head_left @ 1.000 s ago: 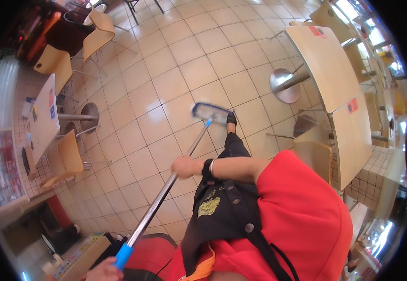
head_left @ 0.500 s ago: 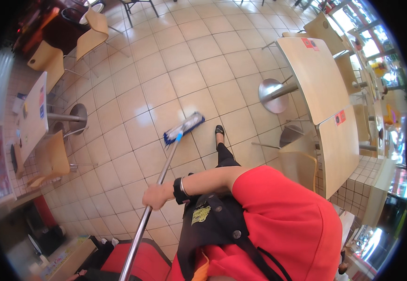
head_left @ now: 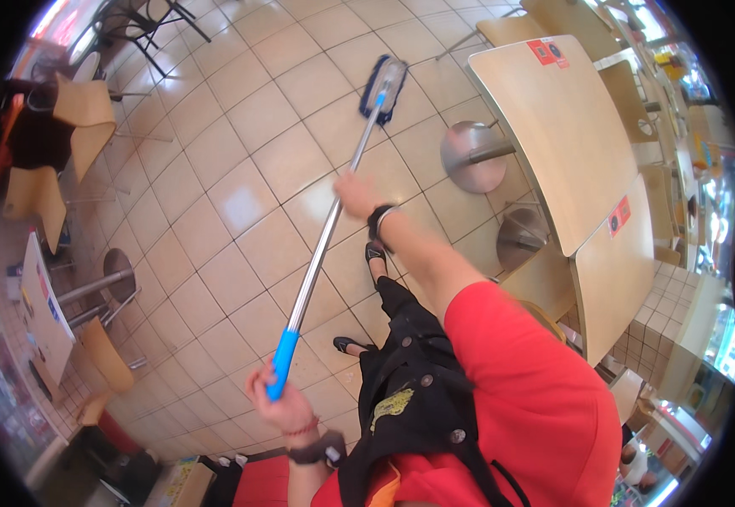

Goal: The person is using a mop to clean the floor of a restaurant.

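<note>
A flat mop (head_left: 320,245) with a silver pole slants from lower left to upper right. Its blue-fringed head (head_left: 384,83) lies on the tiled floor ahead of me, close to a table base. Halfway up the pole, my right hand (head_left: 357,196) is wrapped round the metal, slightly blurred. My left hand (head_left: 281,399) is closed about the blue grip (head_left: 283,359) at the pole's near end. Black straps circle both wrists. Below the pole, my black shoes (head_left: 351,346) stand on the tiles.
Wooden tables (head_left: 553,127) on round metal bases (head_left: 474,157) line the right, with chairs beside them. To the left stand another table (head_left: 49,313) and wooden chairs (head_left: 89,118). Dark chairs (head_left: 152,25) are at the far left. A red surface (head_left: 262,483) shows at the near edge.
The mop head has swung forward and right, turning more lengthwise. My right hand has moved forward with the pole. My left hand and the blue grip have come into view.
</note>
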The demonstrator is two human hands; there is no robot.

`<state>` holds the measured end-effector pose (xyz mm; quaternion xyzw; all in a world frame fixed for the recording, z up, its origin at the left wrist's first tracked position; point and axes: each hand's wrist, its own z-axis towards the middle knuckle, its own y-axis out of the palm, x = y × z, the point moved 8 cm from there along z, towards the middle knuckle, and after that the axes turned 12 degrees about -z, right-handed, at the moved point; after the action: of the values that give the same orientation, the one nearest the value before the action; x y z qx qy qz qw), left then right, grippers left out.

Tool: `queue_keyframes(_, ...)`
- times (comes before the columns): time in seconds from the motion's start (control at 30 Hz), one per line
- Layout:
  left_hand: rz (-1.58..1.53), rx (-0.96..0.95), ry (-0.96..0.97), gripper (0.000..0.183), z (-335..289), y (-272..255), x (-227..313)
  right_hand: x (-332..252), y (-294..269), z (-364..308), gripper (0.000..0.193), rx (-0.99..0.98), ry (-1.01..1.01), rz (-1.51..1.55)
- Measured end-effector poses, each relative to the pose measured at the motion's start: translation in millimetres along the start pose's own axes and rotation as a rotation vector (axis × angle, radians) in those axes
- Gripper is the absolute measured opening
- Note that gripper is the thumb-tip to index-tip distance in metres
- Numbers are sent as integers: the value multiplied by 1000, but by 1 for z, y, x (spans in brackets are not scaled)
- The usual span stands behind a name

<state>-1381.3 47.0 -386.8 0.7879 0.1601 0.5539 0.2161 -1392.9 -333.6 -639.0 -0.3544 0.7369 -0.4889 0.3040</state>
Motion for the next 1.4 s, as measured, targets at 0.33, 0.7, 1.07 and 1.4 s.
queue_keyframes(0.33, 304, -693, 56, 23, 2, 139, 17, 110, -19, -52, 23, -128, 162, 57)
queue_keyframes(0.7, 246, -229, 152, 16, -84, -60, 320, -249, -7, -217, 7, -70, -311, 202)
queue_keyframes(1.07, -13, 511, 726, 17, -159, -153, 326, -394, 8, -223, 4, -101, -834, 341)
queue_keyframes(1.4, -89, 295, 0, 14, 49, -55, -24, -158, -46, 33, 6, 186, -380, 44)
